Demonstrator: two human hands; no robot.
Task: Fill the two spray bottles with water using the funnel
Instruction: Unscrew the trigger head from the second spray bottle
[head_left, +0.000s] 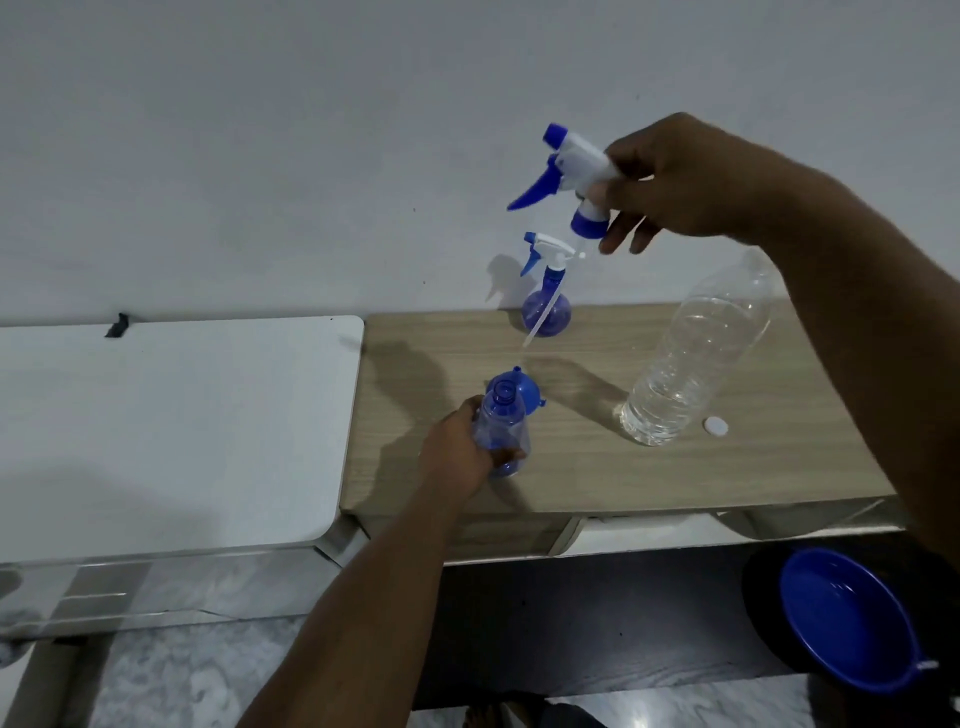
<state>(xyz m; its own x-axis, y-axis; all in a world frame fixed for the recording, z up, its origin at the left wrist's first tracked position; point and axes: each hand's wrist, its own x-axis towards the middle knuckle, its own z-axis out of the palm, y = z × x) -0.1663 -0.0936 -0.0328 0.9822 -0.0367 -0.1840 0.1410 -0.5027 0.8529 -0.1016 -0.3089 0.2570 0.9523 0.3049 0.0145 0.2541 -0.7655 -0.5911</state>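
Observation:
My left hand grips a blue see-through spray bottle standing on the wooden table, its neck uncovered. Lifted high above it, my right hand holds the white and blue spray head, whose thin dip tube hangs down toward the bottle. A blue funnel lies on the table just behind the held bottle. The second spray bottle stands near the wall with its head on. A large clear water bottle stands uncapped to the right, partly filled.
A small white cap lies by the water bottle's base. A white table adjoins the wooden one on the left. A blue basin sits low at the right, below the table edge.

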